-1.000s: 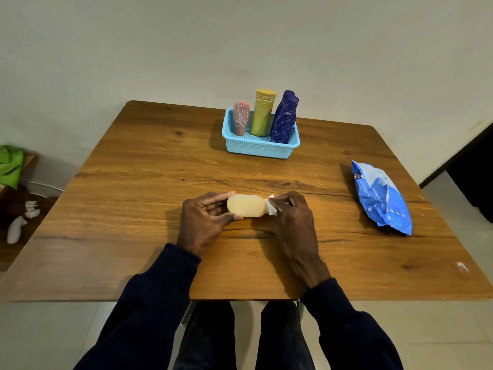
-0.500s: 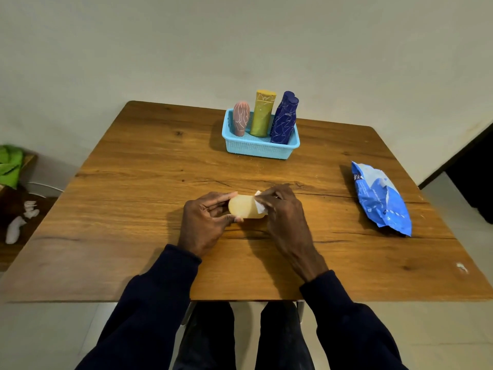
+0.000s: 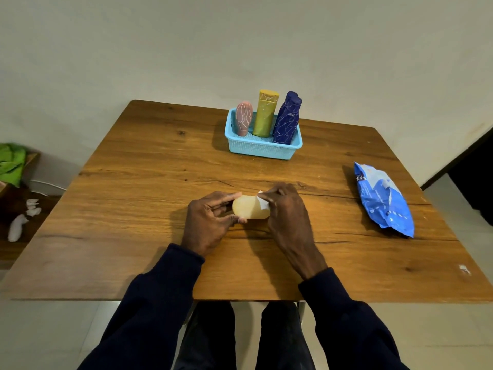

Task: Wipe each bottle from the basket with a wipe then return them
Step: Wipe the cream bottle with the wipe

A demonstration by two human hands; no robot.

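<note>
Wooden table (image 3: 149,182) fills most of your view, backed by a plain pale wall (image 3: 240,44). Near the table's middle, close in front of you, a pale yellow bottle (image 3: 249,208) lies sideways between your hands. Your left hand (image 3: 206,222) grips its left end, with the fingers curled over the top and the thumb underneath. Your right hand (image 3: 286,209) closes round the other end and pinches a white wipe (image 3: 262,202) against the bottle; only a corner of the wipe shows. At the far side sits a light blue basket (image 3: 264,150) holding a pink bottle (image 3: 243,118), a yellow-green bottle (image 3: 265,113) and two dark blue bottles (image 3: 287,120), all standing on end. Well off to your right, a blue wipes pack (image 3: 381,198) lies flat on the wood.
</note>
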